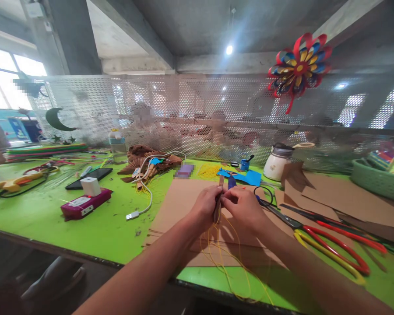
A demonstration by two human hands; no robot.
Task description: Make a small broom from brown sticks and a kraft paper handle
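My left hand is closed around a narrow folded piece of brown paper, whose tip sticks up above the fingers. Beside it, my right hand pinches at the same brown piece, thumb and forefinger together. Yellow thread hangs in loose loops from between the hands, over the table's front edge. Under both hands lie stacked brown paper sheets. Just beyond the fingers are a dark blue object and blue paper. My fingers hide the spot where thread and paper meet.
Scissors with red and yellow handles lie right of my hands on the green table. A white cup, a green basket, brown paper figures, a white cable and a maroon power strip stand around. A perforated screen closes the back.
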